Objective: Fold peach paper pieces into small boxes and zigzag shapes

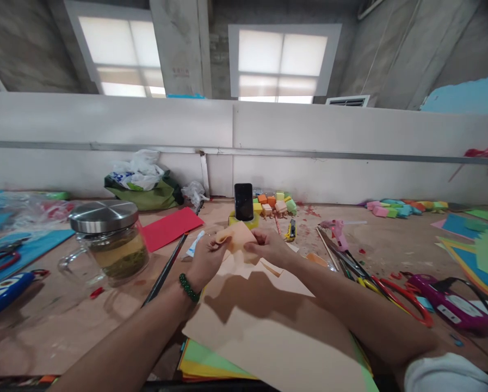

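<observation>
Between my two hands is a small piece of peach paper (239, 235), curled over at its left side. My left hand (206, 256), with a dark green bead bracelet (189, 287) at the wrist, pinches the paper's left part. On its right edge, the thumb and fingers of my right hand (270, 246) are closed. Below both hands lies a large peach sheet (268, 343), in the shadow of my arms, on top of a stack of coloured paper (215, 362). A phone (244, 201) stands upright just beyond the paper piece, by a yellow tape roll (249, 222).
At left stand a lidded glass mug (117, 253) and a red sheet (172, 227). Small folded paper blocks (272, 202) sit behind a yellow cutter (291, 231). To the right are a pink glue gun (337, 234), red-handled scissors (407, 299) and a purple tool (450, 302).
</observation>
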A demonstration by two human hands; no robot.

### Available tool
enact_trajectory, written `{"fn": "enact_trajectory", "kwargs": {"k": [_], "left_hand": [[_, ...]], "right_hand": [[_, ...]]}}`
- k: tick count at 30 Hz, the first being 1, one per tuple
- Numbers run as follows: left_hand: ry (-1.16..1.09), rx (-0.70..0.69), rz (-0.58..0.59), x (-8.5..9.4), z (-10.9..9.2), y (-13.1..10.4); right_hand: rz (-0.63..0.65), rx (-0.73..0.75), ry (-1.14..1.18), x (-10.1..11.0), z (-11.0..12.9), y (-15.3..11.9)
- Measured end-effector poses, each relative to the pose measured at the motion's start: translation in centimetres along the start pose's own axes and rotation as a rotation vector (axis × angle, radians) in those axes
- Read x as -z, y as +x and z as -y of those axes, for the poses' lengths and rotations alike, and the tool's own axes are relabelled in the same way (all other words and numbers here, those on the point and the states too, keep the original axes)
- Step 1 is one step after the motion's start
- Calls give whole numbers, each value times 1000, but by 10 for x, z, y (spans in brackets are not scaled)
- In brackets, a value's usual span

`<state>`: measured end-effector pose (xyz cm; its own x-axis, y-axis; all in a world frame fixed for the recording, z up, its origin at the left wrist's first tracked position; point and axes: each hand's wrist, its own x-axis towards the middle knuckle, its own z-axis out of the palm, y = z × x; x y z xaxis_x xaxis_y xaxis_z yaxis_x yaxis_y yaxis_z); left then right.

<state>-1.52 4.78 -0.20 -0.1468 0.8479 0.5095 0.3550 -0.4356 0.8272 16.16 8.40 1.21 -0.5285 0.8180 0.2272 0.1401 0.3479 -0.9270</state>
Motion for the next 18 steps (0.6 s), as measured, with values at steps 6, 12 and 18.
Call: {"fn": "enact_trajectory", "kwargs": {"k": [6,12,18], "left_hand": [[32,-91,-153,2,-3,0],[-55,43,-177,-1,-7,-3],[-19,-25,-253,4,-7,-2]], "right_hand": [[-97,16,-63,-3,2,-4],[-230,82,-19,-6,4,-4],[-138,-50,191,-9,5,-4]]}}
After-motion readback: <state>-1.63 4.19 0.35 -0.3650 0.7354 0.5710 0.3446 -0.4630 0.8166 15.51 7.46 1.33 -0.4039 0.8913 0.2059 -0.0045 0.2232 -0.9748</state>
